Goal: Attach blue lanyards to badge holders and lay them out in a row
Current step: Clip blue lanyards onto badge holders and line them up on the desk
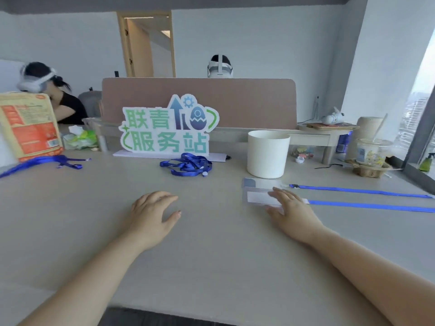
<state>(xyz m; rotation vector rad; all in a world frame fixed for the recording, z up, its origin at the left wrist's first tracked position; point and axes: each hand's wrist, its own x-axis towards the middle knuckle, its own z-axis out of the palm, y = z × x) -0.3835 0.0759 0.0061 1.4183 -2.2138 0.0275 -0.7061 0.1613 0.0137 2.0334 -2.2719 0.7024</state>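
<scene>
The left hand (153, 212) lies palm down on the pale table (211, 267), a little to eleven o'clock of the view's middle; its fingers are loosely bent and spread, and it holds nothing. The right hand (292, 212) lies flat at about three o'clock from the left one; its straight fingers rest on the nearer badge holder (256, 198), a clear sleeve with a white card inside, and nothing is gripped.

The farther badge holder (261, 183) lies just beyond at twelve o'clock, edge to edge with the nearer one or perhaps slightly overlapping it; the blur makes that hard to judge. From each holder a blue strap runs off towards three o'clock: the farther lanyard (357, 190) joins its holder by a small dark clip, and the nearer lanyard (372, 205) starts at the right hand's far side; the two straps lie near each other and apart.

A heap of lanyards (188, 164) sits tangled at twelve o'clock from the left hand, just before a green-lettered sign (167, 128); a loose lanyard (42, 161) stretches at ten o'clock, beside an orange bag (28, 128). A white pot (267, 154) stands at twelve o'clock from the holders; a jar (370, 152) stands at two o'clock.
</scene>
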